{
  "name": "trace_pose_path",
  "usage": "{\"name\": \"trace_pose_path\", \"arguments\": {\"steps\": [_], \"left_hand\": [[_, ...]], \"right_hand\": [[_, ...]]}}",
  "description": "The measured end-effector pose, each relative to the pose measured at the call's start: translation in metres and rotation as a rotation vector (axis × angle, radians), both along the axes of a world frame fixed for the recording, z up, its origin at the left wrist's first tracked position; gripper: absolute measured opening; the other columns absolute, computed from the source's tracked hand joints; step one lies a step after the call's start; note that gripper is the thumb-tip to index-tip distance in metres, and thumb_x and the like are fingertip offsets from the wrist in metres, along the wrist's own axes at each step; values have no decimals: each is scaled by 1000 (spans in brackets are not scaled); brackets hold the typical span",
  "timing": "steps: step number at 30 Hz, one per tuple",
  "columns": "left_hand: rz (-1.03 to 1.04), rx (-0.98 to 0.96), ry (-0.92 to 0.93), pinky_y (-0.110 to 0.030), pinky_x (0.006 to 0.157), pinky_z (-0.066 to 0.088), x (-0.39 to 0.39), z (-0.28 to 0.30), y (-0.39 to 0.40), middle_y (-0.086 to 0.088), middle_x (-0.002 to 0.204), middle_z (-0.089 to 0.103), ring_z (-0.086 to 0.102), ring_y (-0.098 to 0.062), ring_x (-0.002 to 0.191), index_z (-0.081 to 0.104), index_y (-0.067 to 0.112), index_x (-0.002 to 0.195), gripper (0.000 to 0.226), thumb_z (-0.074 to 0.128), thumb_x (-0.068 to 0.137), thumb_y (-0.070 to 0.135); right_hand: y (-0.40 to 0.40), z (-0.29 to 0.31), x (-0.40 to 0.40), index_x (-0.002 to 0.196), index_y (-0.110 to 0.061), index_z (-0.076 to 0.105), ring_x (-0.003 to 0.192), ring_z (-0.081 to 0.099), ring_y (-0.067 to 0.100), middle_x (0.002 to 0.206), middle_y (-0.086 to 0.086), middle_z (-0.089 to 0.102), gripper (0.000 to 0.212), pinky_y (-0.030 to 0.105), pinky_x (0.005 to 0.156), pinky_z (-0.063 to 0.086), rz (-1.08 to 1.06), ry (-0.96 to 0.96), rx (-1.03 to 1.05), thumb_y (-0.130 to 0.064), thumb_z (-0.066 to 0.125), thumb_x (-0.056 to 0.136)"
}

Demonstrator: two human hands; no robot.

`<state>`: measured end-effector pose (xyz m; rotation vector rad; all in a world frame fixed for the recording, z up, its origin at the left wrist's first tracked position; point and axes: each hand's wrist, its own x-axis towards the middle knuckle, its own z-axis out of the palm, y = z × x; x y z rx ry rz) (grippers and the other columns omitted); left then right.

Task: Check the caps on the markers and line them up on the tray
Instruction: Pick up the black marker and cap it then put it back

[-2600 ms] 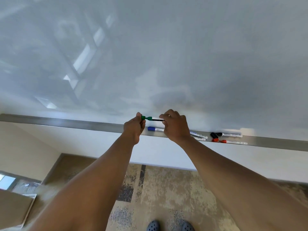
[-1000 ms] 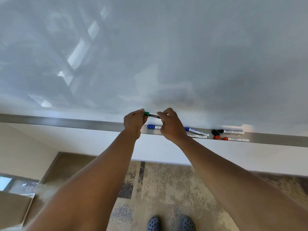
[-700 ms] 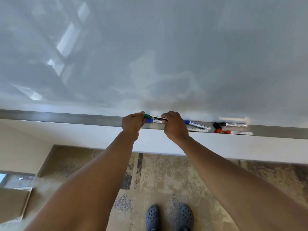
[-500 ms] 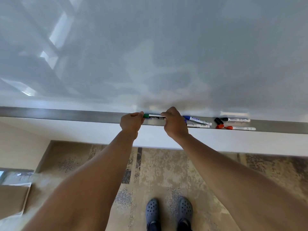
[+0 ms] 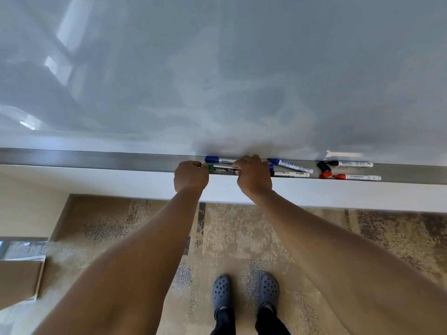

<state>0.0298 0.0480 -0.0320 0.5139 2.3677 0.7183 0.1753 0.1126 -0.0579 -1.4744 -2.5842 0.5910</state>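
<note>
Both hands, left hand [image 5: 191,176] and right hand [image 5: 254,175], grasp the green marker [image 5: 221,169] at the tray [image 5: 96,160] front edge; a careless release could roll it off.

This looks like an office or meeting room. A large glossy white wall-mounted whiteboard [image 5: 242,68] fills the wall, with a long brushed-metal marker tray [image 5: 96,159] beneath it holding capped dry-erase markers [image 5: 291,165]. The floor is mottled beige-and-grey commercial carpet [image 5: 229,233], typical of such workplaces
</note>
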Motion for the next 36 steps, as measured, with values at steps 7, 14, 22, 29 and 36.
{"name": "trace_pose_path", "arguments": {"steps": [7, 14, 22, 29, 36], "left_hand": [[-68, -45, 68, -32, 76, 55, 3, -5, -3, -1, 75, 67, 69, -26, 80, 55, 27, 59, 33, 60, 91, 30], [-39, 10, 113, -26, 68, 46, 7, -7, -3, 2, 103, 72, 68, -20, 81, 71, 26, 107, 21, 61, 91, 32], [-274, 41, 179, -26, 71, 44, 48, -3, 11, 6, 104, 69, 66, -19, 92, 70, 32, 95, 12, 60, 90, 27], [-450, 86, 230, -26, 75, 45, 85, -4, 28, 10, 115, 64, 63, -15, 100, 67, 33, 105, 16, 59, 92, 29], [-547, 72, 279, -26, 74, 44, 104, -7, 39, 7, 123, 59, 64, -19, 102, 66, 27, 118, 26, 63, 92, 23]], "right_hand": [[-1, -3, 2, 95, -17, 68, 103, 47, 28, 103, 0, 65, 30, 37, 80, 33, -23, -18, -11, 3, 53, 79], [-2, -4, 13, 101, -15, 69, 102, 50, 30, 104, 1, 66, 33, 37, 80, 38, -63, 35, 70, 2, 56, 76], [6, 4, 45, 104, -12, 68, 105, 49, 31, 107, 5, 63, 33, 37, 79, 40, -116, 12, 74, 2, 56, 77], [16, 11, 78, 116, -14, 63, 109, 48, 31, 117, 6, 59, 40, 40, 85, 40, -118, -58, 70, -1, 56, 79], [23, 15, 98, 112, -13, 63, 108, 48, 31, 115, 7, 58, 38, 42, 85, 41, -93, -126, 28, -3, 57, 76]]}}
